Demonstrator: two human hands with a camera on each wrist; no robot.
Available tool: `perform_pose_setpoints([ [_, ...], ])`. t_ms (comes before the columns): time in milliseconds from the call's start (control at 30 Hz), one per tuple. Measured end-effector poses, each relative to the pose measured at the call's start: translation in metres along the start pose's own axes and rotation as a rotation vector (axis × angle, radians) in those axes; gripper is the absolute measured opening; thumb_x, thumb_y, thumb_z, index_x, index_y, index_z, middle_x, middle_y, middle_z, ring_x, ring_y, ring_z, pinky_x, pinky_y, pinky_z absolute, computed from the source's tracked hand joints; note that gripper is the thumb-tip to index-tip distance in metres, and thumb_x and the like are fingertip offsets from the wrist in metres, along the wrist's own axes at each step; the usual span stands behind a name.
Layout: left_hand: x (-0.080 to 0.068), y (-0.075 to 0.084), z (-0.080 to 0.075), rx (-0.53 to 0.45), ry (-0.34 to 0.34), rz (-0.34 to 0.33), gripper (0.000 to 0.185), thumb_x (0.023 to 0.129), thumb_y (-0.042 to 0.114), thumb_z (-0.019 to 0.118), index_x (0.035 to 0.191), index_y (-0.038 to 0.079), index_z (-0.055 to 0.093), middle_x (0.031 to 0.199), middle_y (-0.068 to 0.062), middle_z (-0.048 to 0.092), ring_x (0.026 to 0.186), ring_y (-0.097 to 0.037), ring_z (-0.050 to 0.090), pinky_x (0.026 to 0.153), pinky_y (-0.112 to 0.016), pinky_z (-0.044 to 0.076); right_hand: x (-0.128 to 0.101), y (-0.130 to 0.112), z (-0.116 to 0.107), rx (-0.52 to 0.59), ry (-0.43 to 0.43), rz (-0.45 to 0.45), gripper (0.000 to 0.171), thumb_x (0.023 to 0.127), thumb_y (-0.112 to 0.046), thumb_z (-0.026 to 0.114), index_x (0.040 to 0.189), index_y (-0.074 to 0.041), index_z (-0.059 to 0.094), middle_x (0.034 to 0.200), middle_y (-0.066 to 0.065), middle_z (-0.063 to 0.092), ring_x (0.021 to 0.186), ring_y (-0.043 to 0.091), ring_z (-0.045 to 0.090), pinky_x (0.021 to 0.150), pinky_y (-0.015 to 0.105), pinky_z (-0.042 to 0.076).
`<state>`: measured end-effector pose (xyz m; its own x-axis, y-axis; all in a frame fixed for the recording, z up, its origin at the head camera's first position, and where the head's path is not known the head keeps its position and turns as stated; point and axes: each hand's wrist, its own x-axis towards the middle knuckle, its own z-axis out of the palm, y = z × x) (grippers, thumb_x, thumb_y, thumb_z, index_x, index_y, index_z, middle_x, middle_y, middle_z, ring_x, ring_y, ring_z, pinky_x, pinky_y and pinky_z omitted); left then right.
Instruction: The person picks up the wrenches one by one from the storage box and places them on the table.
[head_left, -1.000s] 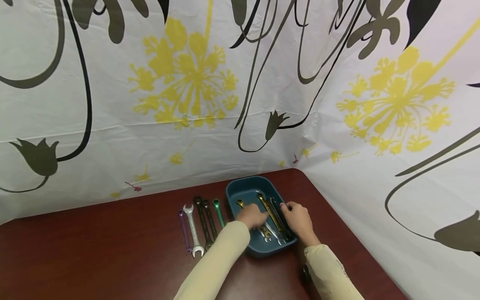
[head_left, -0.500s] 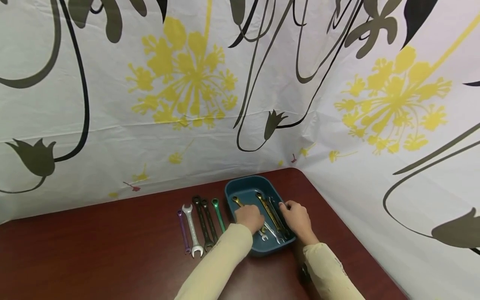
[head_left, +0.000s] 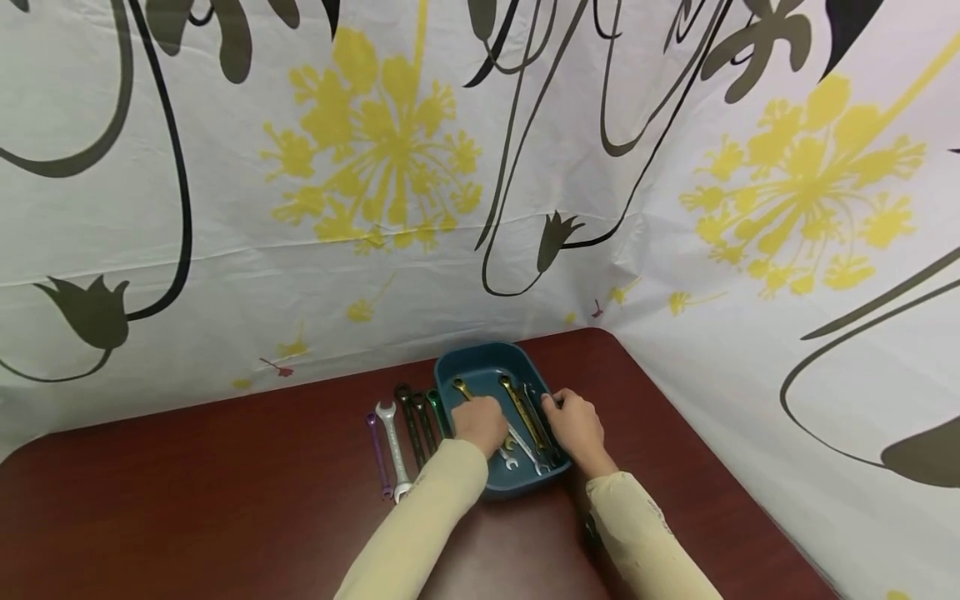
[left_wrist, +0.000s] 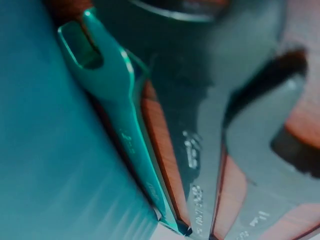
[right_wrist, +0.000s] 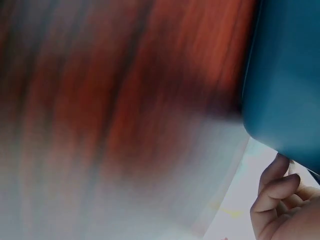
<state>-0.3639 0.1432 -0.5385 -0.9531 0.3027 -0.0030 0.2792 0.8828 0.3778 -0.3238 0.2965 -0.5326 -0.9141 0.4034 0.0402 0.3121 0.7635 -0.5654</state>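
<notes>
A blue rounded tray (head_left: 483, 358) slides frame-left, crowding a green metal wrench (left_wrist: 121, 115); right hand (head_left: 573, 427) grips the tray, left hand (head_left: 482, 423) hold unclear.

Over on the glossy reddish-brown table (head_left: 225, 500) I can see a blue bin (head_left: 480, 361) near the far right corner and, to its left, a loose row of a purple wrench (head_left: 379, 457), a silver wrench (head_left: 393, 442), two dark wrenches (head_left: 410, 423) and, just beside the bin, a green wrench (head_left: 438, 412).
</notes>
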Motion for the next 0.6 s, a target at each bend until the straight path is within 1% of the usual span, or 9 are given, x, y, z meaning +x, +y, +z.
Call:
perform_pose_setpoints([
  [100, 0.0000, 0.0000, -0.0003, 0.006, 0.008, 0.009, 0.033, 0.090, 0.020, 0.062, 0.058, 0.014, 0.062, 0.058, -0.002, 0.058, 0.053, -0.017, 0.052, 0.056, -0.036, 0.049, 0.0004, -0.0007, 0.0001, -0.002, 0.010, 0.004, 0.037, 0.096, -0.040, 0.053, 0.105, -0.007, 0.065, 0.088, 0.009, 0.068, 0.069, 0.018, 0.057, 0.056, 0.031, 0.041],
  [200, 0.0001, 0.0009, 0.0007, 0.012, 0.022, 0.004, 0.027, 0.090, 0.020, 0.063, 0.066, 0.010, 0.067, 0.063, -0.005, 0.062, 0.057, -0.019, 0.057, 0.062, -0.039, 0.051, 0.0001, -0.0007, -0.0001, -0.002, 0.017, 0.005, 0.036, 0.096, -0.040, 0.053, 0.104, -0.007, 0.065, 0.089, 0.010, 0.067, 0.069, 0.018, 0.057, 0.056, 0.031, 0.040],
  [267, 0.0004, 0.0019, 0.0010, 0.015, 0.022, -0.012, 0.023, 0.090, 0.022, 0.063, 0.084, 0.001, 0.071, 0.069, -0.009, 0.065, 0.062, -0.022, 0.062, 0.067, -0.041, 0.053, -0.0005, -0.0010, -0.0003, -0.001, 0.020, 0.004, 0.036, 0.095, -0.040, 0.053, 0.102, -0.007, 0.065, 0.087, 0.009, 0.067, 0.068, 0.018, 0.057, 0.056, 0.031, 0.040],
  [333, 0.0007, 0.0027, 0.0014, 0.018, 0.014, -0.034, 0.036, 0.090, 0.025, 0.063, 0.105, -0.009, 0.066, 0.075, -0.013, 0.068, 0.067, -0.026, 0.065, 0.072, -0.043, 0.054, -0.0015, -0.0014, -0.0005, -0.001, 0.017, 0.002, 0.036, 0.095, -0.040, 0.053, 0.100, -0.007, 0.066, 0.084, 0.009, 0.067, 0.067, 0.018, 0.056, 0.055, 0.030, 0.039],
  [400, 0.0013, 0.0031, 0.0015, 0.021, -0.002, -0.054, 0.045, 0.090, 0.027, 0.063, 0.114, -0.011, 0.062, 0.079, -0.015, 0.068, 0.069, -0.027, 0.066, 0.074, -0.043, 0.054, -0.0024, -0.0014, -0.0004, -0.002, 0.011, 0.000, 0.035, 0.095, -0.040, 0.053, 0.097, -0.007, 0.066, 0.079, 0.007, 0.065, 0.065, 0.017, 0.055, 0.053, 0.030, 0.038],
  [433, 0.0015, 0.0034, 0.0017, 0.024, -0.012, -0.061, 0.046, 0.090, 0.028, 0.063, 0.114, -0.011, 0.062, 0.080, -0.015, 0.068, 0.070, -0.027, 0.066, 0.075, -0.043, 0.054, -0.0029, -0.0010, -0.0001, 0.000, 0.008, 0.000, 0.035, 0.095, -0.039, 0.053, 0.095, -0.007, 0.066, 0.076, 0.006, 0.063, 0.063, 0.017, 0.054, 0.053, 0.030, 0.037],
  [467, 0.0016, 0.0037, 0.0016, 0.029, -0.019, -0.065, 0.042, 0.089, 0.028, 0.063, 0.110, -0.008, 0.065, 0.081, -0.014, 0.069, 0.071, -0.027, 0.066, 0.076, -0.043, 0.054, -0.0031, -0.0005, 0.0003, 0.004, 0.005, 0.000, 0.034, 0.095, -0.039, 0.053, 0.094, -0.007, 0.066, 0.073, 0.006, 0.061, 0.062, 0.017, 0.053, 0.052, 0.030, 0.036],
  [533, 0.0024, 0.0039, 0.0015, 0.024, -0.030, -0.067, 0.029, 0.087, 0.028, 0.065, 0.094, 0.000, 0.071, 0.080, -0.011, 0.068, 0.071, -0.025, 0.064, 0.075, -0.043, 0.053, -0.0030, 0.0003, 0.0006, 0.010, 0.003, 0.001, 0.034, 0.095, -0.039, 0.053, 0.092, -0.008, 0.066, 0.070, 0.005, 0.059, 0.061, 0.016, 0.052, 0.051, 0.030, 0.035],
  [600, 0.0028, 0.0046, 0.0002, 0.012, -0.041, -0.066, 0.022, 0.087, 0.027, 0.065, 0.082, 0.007, 0.072, 0.077, -0.008, 0.067, 0.070, -0.024, 0.063, 0.075, -0.042, 0.053, -0.0018, 0.0008, 0.0007, 0.009, 0.009, 0.001, 0.034, 0.095, -0.040, 0.054, 0.091, -0.008, 0.066, 0.071, 0.005, 0.059, 0.062, 0.016, 0.052, 0.051, 0.030, 0.036],
])
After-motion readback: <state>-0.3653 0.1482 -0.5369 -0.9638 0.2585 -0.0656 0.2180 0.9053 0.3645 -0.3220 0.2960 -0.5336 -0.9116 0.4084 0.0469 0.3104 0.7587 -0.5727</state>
